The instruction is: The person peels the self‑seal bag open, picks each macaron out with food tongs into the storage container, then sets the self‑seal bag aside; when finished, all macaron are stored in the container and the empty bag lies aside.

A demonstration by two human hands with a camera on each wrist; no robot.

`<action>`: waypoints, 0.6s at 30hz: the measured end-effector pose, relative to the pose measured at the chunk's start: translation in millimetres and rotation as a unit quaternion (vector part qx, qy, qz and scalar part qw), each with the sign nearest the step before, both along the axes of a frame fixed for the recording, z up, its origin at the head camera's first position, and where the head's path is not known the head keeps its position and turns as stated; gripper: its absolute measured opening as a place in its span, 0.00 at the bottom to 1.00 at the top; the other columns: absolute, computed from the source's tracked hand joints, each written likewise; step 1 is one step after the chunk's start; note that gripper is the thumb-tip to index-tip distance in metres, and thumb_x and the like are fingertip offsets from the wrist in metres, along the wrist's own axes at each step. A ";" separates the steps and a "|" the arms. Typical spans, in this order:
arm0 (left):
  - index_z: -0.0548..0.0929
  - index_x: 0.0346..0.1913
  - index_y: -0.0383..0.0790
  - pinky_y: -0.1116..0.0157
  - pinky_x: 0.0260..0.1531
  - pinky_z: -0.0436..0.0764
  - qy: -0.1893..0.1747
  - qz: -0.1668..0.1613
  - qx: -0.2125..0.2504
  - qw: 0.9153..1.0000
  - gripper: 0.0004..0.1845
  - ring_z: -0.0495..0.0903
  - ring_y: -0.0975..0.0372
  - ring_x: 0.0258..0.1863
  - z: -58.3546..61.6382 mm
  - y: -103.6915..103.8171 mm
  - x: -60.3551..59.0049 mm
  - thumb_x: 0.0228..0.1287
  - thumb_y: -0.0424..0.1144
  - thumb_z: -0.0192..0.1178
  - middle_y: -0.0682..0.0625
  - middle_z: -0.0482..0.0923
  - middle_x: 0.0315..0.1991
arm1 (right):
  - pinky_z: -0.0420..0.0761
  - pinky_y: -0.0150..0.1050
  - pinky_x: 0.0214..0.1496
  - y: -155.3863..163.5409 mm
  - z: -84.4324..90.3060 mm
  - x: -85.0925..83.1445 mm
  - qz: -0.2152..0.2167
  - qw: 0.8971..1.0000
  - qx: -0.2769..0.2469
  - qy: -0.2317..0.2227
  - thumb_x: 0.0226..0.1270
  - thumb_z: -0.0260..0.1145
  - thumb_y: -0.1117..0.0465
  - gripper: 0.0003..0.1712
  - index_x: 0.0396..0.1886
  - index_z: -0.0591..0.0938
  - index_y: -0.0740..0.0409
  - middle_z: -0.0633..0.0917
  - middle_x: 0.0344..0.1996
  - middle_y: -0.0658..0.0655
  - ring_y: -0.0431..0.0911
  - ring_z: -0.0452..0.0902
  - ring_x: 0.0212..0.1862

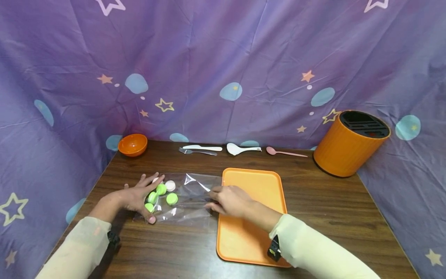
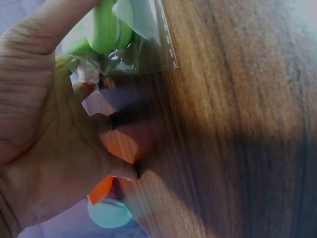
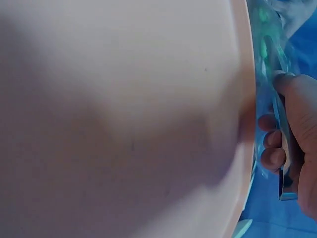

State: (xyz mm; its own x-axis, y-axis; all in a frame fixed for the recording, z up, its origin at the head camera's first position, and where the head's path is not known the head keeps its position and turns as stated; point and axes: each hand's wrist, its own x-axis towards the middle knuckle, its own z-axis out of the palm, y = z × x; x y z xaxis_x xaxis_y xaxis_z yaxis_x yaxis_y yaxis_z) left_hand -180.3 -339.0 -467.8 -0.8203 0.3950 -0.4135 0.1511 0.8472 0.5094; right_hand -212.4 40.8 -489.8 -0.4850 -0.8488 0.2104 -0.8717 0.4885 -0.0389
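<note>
A clear plastic bag [image 1: 195,213] lies flat on the table, with several green macarons [image 1: 172,199] and pale ones [image 1: 170,186] toward its left end. My left hand [image 1: 137,195] rests there, fingers spread and thumb on the bag's lower edge. In the left wrist view, green macarons [image 2: 101,29] show beyond the thumb, inside the plastic. My right hand [image 1: 228,199] is at the bag's right end, over the tray's left edge. It grips shiny metal tongs [image 3: 285,134], their bent end below the palm; their narrow front [image 1: 198,183] points left over the macaron side of the bag.
An orange tray [image 1: 244,240] lies under my right forearm. Along the back are an orange bowl [image 1: 132,145], a white knife [image 1: 205,148], a fork [image 1: 198,152], a white ladle [image 1: 240,149] and a pink spoon [image 1: 285,152]. An orange knife block [image 1: 345,147] stands at the back right.
</note>
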 end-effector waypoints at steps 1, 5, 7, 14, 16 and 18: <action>0.39 0.92 0.49 0.06 0.62 0.30 -0.001 0.001 -0.001 1.000 0.85 0.26 0.22 0.85 0.3 0.2 0.2 0.40 0.60 0.91 0.34 0.28 0.92 | 0.87 0.44 0.31 2.5 1.1 -0.3 0.001 1.000 -0.001 0.001 0.82 0.69 0.43 0.17 0.37 0.85 0.49 0.84 0.32 0.47 0.44 0.86 0.29; 0.39 0.92 0.49 0.06 0.61 0.30 0.003 -0.002 0.003 1.000 0.85 0.26 0.21 0.85 0.1 -0.3 -0.1 0.39 0.60 0.91 0.33 0.28 0.91 | 0.88 0.45 0.33 14.1 5.0 -2.3 0.006 1.000 -0.010 0.001 0.81 0.70 0.44 0.16 0.37 0.85 0.49 0.85 0.33 0.47 0.44 0.87 0.32; 0.39 0.92 0.49 0.06 0.62 0.30 0.004 -0.001 0.003 1.000 0.85 0.25 0.21 0.85 0.7 0.5 0.2 0.40 0.60 0.91 0.33 0.28 0.92 | 0.89 0.45 0.34 20.2 7.4 -3.1 0.011 1.000 -0.018 0.007 0.81 0.70 0.45 0.15 0.36 0.85 0.48 0.85 0.33 0.47 0.44 0.88 0.33; 0.39 0.92 0.50 0.07 0.63 0.31 0.006 0.005 -0.003 1.000 0.85 0.26 0.23 0.86 0.0 3.6 1.2 0.39 0.59 0.91 0.34 0.29 0.92 | 0.90 0.43 0.33 47.0 13.6 -4.2 0.001 1.000 -0.021 0.017 0.80 0.71 0.47 0.14 0.46 0.92 0.52 0.86 0.33 0.47 0.43 0.88 0.32; 0.39 0.92 0.51 0.07 0.63 0.31 0.005 0.007 -0.005 1.000 0.85 0.26 0.23 0.86 -1.0 4.2 2.0 0.39 0.59 0.91 0.35 0.29 0.92 | 0.90 0.43 0.33 55.7 15.1 -4.1 -0.007 1.000 -0.021 0.020 0.80 0.72 0.47 0.17 0.52 0.92 0.55 0.87 0.35 0.47 0.43 0.89 0.33; 0.39 0.92 0.51 0.07 0.64 0.30 0.002 0.009 -0.005 1.000 0.85 0.26 0.23 0.86 -1.5 4.4 3.2 0.40 0.59 0.91 0.35 0.28 0.92 | 0.90 0.43 0.33 64.5 17.5 -3.2 -0.020 0.999 -0.022 0.019 0.80 0.72 0.47 0.18 0.53 0.92 0.56 0.88 0.35 0.48 0.44 0.88 0.32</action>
